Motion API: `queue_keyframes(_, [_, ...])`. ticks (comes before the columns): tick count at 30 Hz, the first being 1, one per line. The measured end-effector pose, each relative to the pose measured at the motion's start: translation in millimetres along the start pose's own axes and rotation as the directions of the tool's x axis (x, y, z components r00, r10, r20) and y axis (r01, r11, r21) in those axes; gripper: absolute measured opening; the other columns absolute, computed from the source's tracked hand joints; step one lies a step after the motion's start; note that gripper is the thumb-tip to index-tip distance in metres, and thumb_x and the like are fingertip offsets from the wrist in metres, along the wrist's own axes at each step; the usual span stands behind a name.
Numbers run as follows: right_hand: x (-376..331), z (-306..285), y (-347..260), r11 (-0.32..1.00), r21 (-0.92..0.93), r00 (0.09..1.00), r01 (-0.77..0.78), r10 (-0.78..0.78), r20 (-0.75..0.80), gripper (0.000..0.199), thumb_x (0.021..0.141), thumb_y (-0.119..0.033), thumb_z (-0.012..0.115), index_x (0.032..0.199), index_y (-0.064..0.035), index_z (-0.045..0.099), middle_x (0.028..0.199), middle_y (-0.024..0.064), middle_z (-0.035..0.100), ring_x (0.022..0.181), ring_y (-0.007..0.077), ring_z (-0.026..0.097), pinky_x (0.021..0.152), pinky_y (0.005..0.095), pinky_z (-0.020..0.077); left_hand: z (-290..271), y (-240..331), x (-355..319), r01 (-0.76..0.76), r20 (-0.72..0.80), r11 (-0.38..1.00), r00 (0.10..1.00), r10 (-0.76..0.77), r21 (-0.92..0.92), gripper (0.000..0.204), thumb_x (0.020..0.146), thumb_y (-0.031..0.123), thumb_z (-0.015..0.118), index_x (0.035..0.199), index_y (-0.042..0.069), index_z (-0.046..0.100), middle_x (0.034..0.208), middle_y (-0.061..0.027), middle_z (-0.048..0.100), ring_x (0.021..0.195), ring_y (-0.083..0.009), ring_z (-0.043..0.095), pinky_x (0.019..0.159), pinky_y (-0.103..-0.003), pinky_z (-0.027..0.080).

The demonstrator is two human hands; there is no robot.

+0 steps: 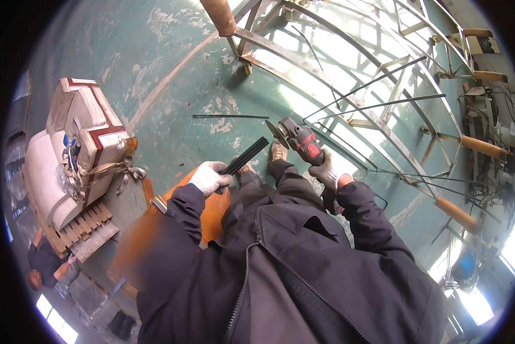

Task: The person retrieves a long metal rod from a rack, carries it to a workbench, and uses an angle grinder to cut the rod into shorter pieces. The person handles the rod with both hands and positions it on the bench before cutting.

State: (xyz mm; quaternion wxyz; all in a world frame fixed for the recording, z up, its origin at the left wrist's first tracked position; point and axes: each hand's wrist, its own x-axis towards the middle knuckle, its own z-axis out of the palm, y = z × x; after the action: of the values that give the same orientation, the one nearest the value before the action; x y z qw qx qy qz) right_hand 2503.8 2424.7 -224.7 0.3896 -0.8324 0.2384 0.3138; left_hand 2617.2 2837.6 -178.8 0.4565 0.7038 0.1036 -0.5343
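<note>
My left hand (209, 178), in a white work glove, is closed round a short black metal bar (247, 155) with a ridge along it. The bar points up and to the right, its far end a little apart from the grinder's disc. In my gloved right hand (327, 172) is a red and black angle grinder (304, 143), gripped by its rear body. The disc (277, 134) at its front faces the bar's side. Whether the disc is turning I cannot tell.
A large welded metal frame (378, 123) with brown wrapped rollers fills the right. Thin dark rods lie across it, and another rod (229, 117) lies on the green floor. At left, cream padded pieces (88, 149) sit on a wooden pallet (85, 232), near another person (48, 266).
</note>
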Motion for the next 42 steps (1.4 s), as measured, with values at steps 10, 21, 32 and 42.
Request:
queue_keyframes(10, [-8, 2, 5, 0.998, -0.062, 0.999, -0.004, 0.007, 0.035, 0.05, 0.078, -0.037, 0.084, 0.113, -0.0027, 0.069, 0.101, 0.0213, 0.079, 0.097, 0.0409, 0.078, 0.09, 0.0468, 0.0608, 3, -4, 6, 0.011, 0.012, 0.999, 1.0, -0.012, 0.046, 0.016, 0.099, 0.008, 0.078, 0.109, -0.004, 0.074, 0.088, -0.0063, 0.073, 0.068, -0.0134, 0.069, 0.066, -0.03, 0.057])
queue_keyframes(21, [-15, 8, 3, 0.998, -0.069, 1.0, 0.009, -0.007, 0.027, 0.053, 0.078, -0.035, 0.086, 0.115, -0.0015, 0.067, 0.098, 0.0228, 0.077, 0.096, 0.0423, 0.078, 0.09, 0.0478, 0.0607, 3, 4, 1, 0.006, 0.005, 1.0, 1.0, -0.006, 0.028, 0.016, 0.1, 0.008, 0.077, 0.108, -0.005, 0.074, 0.087, -0.0048, 0.072, 0.068, -0.0122, 0.068, 0.067, -0.03, 0.057])
queue_keyframes(32, [-31, 3, -22, 0.991, -0.134, 1.0, 0.001, -0.005, -0.025, 0.054, 0.078, -0.035, 0.085, 0.117, -0.0022, 0.068, 0.096, 0.0227, 0.077, 0.092, 0.0426, 0.077, 0.086, 0.0488, 0.0608, 7, -1, 2, -0.009, 0.006, 1.0, 1.0, 0.009, 0.028, 0.017, 0.099, 0.008, 0.076, 0.109, -0.005, 0.074, 0.084, -0.0056, 0.072, 0.068, -0.013, 0.069, 0.065, -0.031, 0.058])
queue_keyframes(42, [-45, -4, -42, 0.985, -0.17, 0.999, -0.023, 0.016, -0.042, 0.049, 0.078, -0.03, 0.086, 0.112, -0.0006, 0.067, 0.098, 0.0231, 0.075, 0.095, 0.0415, 0.075, 0.087, 0.048, 0.059, 7, -7, 7, -0.03, -0.027, 1.0, 0.999, 0.03, 0.003, 0.016, 0.098, 0.009, 0.076, 0.106, -0.005, 0.073, 0.084, -0.0071, 0.072, 0.068, -0.0134, 0.069, 0.064, -0.032, 0.057])
